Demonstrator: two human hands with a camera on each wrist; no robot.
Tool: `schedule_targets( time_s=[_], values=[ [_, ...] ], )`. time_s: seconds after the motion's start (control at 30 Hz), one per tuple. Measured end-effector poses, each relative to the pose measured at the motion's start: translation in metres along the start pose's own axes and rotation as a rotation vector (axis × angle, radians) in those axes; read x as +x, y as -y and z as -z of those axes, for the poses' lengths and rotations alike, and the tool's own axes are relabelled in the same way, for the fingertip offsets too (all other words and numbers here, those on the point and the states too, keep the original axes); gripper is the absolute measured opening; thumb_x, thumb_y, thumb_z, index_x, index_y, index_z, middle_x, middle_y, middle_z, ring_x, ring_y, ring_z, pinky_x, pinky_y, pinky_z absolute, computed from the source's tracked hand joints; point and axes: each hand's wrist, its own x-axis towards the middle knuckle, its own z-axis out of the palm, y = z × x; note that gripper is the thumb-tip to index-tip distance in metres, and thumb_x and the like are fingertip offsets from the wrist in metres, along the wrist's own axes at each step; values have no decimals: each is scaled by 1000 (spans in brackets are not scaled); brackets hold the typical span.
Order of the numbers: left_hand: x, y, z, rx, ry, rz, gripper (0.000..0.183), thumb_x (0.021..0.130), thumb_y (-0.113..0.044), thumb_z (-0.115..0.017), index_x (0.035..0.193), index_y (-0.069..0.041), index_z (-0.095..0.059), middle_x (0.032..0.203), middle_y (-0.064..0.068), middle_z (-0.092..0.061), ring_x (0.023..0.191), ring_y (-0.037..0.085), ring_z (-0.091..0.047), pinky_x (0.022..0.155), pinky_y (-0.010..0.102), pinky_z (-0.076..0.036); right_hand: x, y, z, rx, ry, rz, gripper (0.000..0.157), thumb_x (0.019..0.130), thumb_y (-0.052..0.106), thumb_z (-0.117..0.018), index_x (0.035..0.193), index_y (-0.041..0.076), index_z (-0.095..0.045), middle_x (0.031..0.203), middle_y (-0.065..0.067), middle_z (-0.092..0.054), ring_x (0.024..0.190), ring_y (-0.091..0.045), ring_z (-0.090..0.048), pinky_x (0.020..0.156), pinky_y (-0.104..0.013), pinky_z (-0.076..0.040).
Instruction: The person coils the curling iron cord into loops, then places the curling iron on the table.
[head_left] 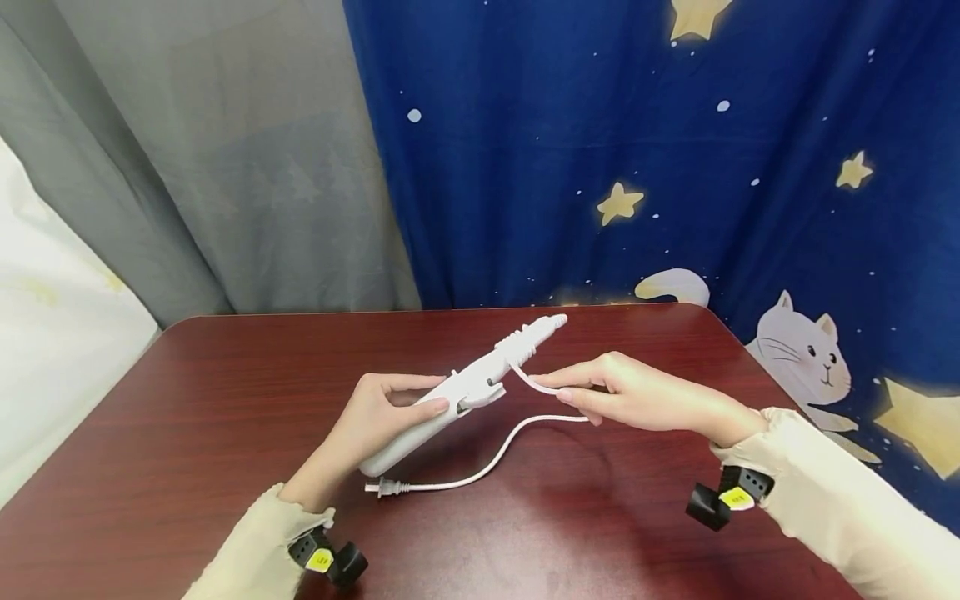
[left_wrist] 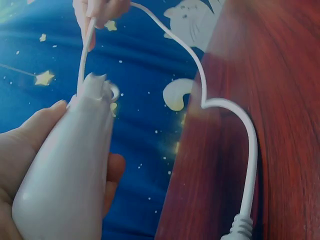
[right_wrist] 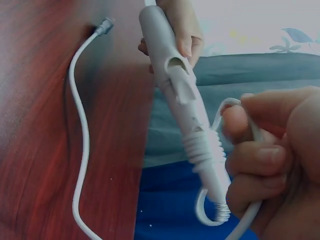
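A white curling iron (head_left: 472, 379) is held tilted above the table, its cord end up and to the right. My left hand (head_left: 390, 417) grips the thick body, thumb on one side and fingers on the other. White cord (right_wrist: 202, 150) is wound in several turns round the narrow end, below a lever (right_wrist: 182, 90). With thumb and fingers, my right hand (head_left: 630, 392) pinches the loose cord (left_wrist: 86, 62) just off the windings. The rest of the cord runs down to a two-pin plug (head_left: 386, 487) near the tabletop, under the iron.
The dark red wooden table (head_left: 225, 400) has its far edge against a grey curtain (head_left: 247, 167) and a blue star-patterned curtain (head_left: 525, 167). White cloth (head_left: 52, 333) hangs at the left. Each sleeve carries a small black wrist camera (head_left: 708, 507).
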Motion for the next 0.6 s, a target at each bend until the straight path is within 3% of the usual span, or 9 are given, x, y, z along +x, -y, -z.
schedule_targets(
  time_s=[0.17, 0.4, 0.6],
  values=[
    [0, -3, 2, -74, -55, 46, 38, 75, -27, -76, 109, -10, -69, 86, 10, -70, 72, 19, -66, 59, 32, -52, -2, -4, -3, 11, -59, -30, 37, 97, 21, -48, 134, 21, -50, 72, 5, -56, 60, -7, -49, 56, -23, -44],
    [-2, -7, 11, -208, -61, 9, 35, 80, -14, -71, 113, -2, -65, 91, 11, -69, 74, 19, -66, 62, 33, -53, -9, -19, -9, 145, -114, 0, 40, 99, 14, -42, 137, 24, -43, 61, 3, -45, 46, -10, -40, 43, -26, -38],
    [-7, -13, 14, -391, 33, -37, 24, 85, -6, -64, 105, -17, -70, 90, 6, -69, 68, 29, -66, 60, 45, -52, -18, -42, -14, 276, -142, 126, 40, 96, -1, -41, 134, 11, -48, 58, -2, -43, 49, -15, -43, 45, -30, -41]
  ],
)
